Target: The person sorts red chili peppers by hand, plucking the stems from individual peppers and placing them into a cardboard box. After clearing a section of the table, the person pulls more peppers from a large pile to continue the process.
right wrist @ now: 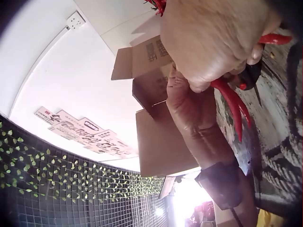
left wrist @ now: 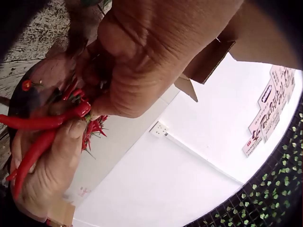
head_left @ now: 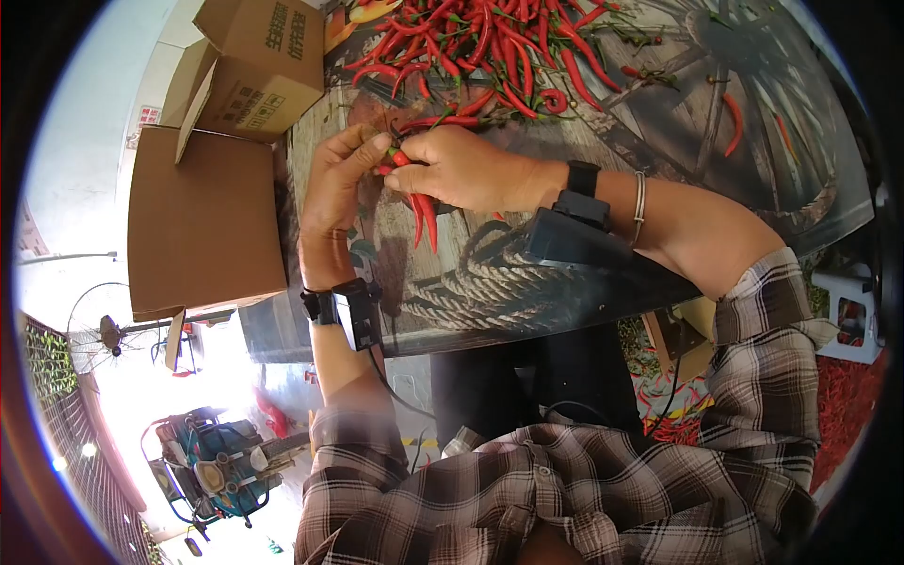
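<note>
Both hands meet over the table's left part in the head view. The right hand (head_left: 471,169) grips red chillies (head_left: 430,221) that hang below its fingers. Thumb and fingers of the left hand (head_left: 339,174) pinch at the stem end of a chilli beside the right thumb. In the left wrist view, two long chillies (left wrist: 35,149) lie across the right hand (left wrist: 52,175), and the left hand's (left wrist: 147,56) thumb meets their stem end. From the right wrist, chillies (right wrist: 232,104) hang under the right hand (right wrist: 218,42), with the left hand (right wrist: 194,109) behind.
A large pile of red chillies (head_left: 490,42) covers the table's far side. Single chillies (head_left: 734,124) lie at the right. An open cardboard box (head_left: 207,221) stands at the left edge. A white stool (head_left: 852,315) is at the right, and a wheeled frame (head_left: 221,466) stands lower left.
</note>
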The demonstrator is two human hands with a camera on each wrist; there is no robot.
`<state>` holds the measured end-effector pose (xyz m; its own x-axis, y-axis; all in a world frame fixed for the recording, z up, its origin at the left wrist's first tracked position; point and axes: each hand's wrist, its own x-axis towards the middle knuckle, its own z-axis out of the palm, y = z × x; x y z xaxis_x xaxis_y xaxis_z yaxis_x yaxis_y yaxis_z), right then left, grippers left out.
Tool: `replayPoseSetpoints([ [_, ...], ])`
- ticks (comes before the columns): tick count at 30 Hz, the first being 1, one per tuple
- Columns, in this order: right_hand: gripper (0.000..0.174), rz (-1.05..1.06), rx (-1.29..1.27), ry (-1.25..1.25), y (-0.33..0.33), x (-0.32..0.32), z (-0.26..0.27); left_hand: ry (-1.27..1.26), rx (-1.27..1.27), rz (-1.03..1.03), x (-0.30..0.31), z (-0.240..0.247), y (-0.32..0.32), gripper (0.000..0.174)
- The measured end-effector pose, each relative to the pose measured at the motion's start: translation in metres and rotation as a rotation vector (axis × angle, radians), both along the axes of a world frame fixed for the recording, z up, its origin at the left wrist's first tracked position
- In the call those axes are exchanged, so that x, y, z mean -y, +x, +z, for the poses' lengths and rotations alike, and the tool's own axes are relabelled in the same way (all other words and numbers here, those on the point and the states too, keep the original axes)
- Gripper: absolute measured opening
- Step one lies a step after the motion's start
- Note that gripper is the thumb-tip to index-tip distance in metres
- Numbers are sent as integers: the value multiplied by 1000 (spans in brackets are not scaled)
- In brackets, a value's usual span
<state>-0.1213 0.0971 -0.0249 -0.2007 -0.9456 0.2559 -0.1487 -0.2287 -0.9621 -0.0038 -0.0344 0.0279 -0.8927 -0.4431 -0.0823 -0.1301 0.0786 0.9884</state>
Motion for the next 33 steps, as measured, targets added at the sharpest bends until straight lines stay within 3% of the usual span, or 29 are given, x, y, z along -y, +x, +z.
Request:
replayPoseSetpoints([
  [4, 27, 77, 53, 29, -2, -3, 9, 18, -37, 67, 1, -1, 2, 9],
  [7, 22, 143, 210, 148, -6, -14, 22, 19, -100, 111, -4, 0, 0, 7],
  [9, 18, 188, 456, 203, -7, -14, 24, 3, -134, 109, -4, 0, -1, 9],
  [12, 17, 198, 496, 206, -7, -16, 26, -12, -201, 158, -8, 1, -4, 8],
  [23, 19, 149, 409, 200, -7, -14, 24, -93, -127, 221, 4, -2, -1, 9],
  [28, 22, 155, 362, 154, -8, -11, 20, -144, -65, 104, 4, 5, 5, 13],
  [33, 24, 102, 224, 131, -8, -12, 21, -144, -62, 114, 5, 5, 6, 13],
])
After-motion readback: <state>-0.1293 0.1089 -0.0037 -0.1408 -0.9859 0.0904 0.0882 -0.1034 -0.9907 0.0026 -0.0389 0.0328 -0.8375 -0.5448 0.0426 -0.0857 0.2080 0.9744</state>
